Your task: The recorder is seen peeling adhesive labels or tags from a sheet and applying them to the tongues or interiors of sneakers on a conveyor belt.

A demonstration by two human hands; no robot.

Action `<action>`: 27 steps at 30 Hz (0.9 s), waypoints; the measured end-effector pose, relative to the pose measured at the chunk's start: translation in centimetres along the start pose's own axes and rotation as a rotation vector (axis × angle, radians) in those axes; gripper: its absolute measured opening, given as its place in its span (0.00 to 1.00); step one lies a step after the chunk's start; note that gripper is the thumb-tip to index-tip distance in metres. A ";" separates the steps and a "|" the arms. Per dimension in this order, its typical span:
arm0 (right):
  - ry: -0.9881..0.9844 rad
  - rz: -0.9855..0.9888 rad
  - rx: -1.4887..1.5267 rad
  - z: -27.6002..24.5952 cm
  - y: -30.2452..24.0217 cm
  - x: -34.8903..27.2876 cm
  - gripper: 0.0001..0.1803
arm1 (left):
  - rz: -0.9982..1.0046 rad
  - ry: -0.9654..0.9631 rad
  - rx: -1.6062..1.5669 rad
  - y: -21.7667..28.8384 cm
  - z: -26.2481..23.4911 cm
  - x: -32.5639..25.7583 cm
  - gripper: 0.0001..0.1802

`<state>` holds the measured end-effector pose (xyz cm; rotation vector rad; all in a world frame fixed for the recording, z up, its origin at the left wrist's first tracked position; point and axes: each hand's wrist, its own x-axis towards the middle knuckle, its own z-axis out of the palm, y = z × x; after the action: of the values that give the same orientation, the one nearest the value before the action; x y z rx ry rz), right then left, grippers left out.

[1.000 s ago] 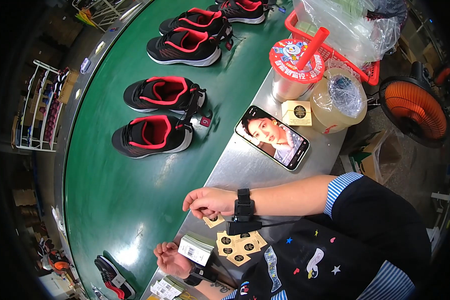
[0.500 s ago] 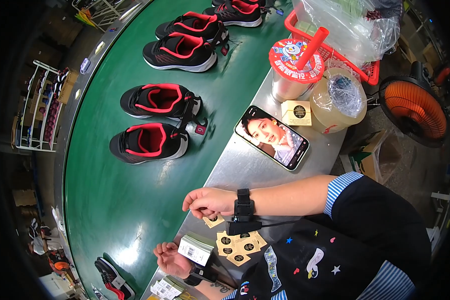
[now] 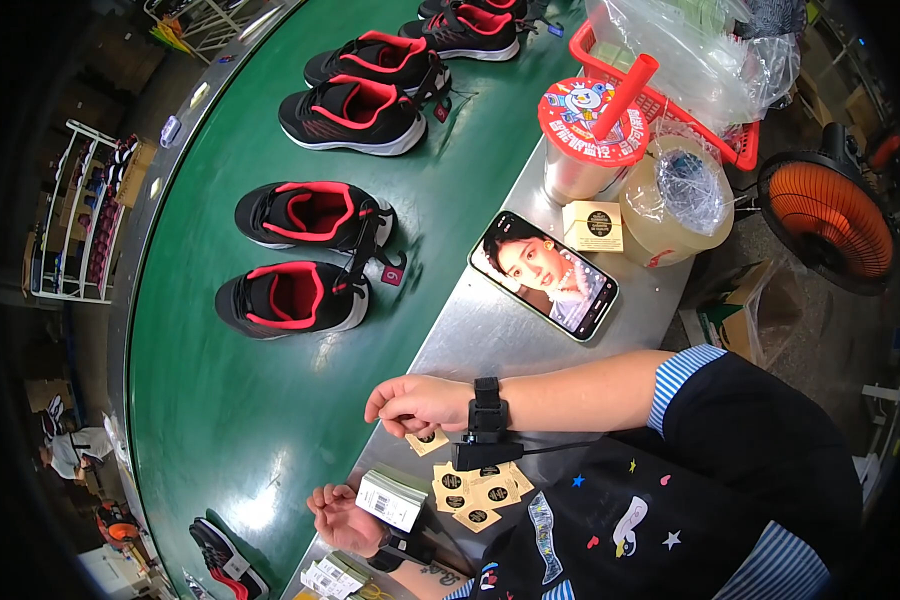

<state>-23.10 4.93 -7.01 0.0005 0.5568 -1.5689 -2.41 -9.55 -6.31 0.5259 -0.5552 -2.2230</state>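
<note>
My right hand (image 3: 420,405) hovers or rests at the border of the green belt and the metal table, fingers loosely curled in with nothing visible in them. Below it my left hand (image 3: 342,518) lies palm up, fingers slightly bent and apart. A thick stack of white tags (image 3: 392,500) overlaps the edge of the left palm; I see no finger closed round it. Between the forearms lie several tan square stickers (image 3: 475,490). Farther along the belt stands a pair of black shoes with red lining, one shoe (image 3: 295,300) nearer and its mate (image 3: 315,215) behind, joined by a tagged black hanger (image 3: 368,250).
More black-and-red shoes (image 3: 355,115) stand farther up the green belt (image 3: 220,410); another shoe (image 3: 228,560) lies at bottom left. A phone (image 3: 545,275), a small box (image 3: 592,226), a red-lidded cup (image 3: 595,130), a tape roll (image 3: 675,200) and a red basket (image 3: 740,150) line the table. An orange heater (image 3: 832,220) stands right.
The pair of shoes and those behind have shifted slightly down and left with the belt. The phone's picture differs, and a person shows at far left. My hands stay put.
</note>
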 end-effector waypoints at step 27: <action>-0.004 0.015 -0.036 0.2 -0.3 -0.4 0.08 | -0.017 -0.044 -0.017 -0.1 0.0 0.0 0.05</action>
<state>-23.25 5.28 -6.61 -0.0254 0.5809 -1.5436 -2.49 -9.45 -6.33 0.4764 -0.5562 -2.2582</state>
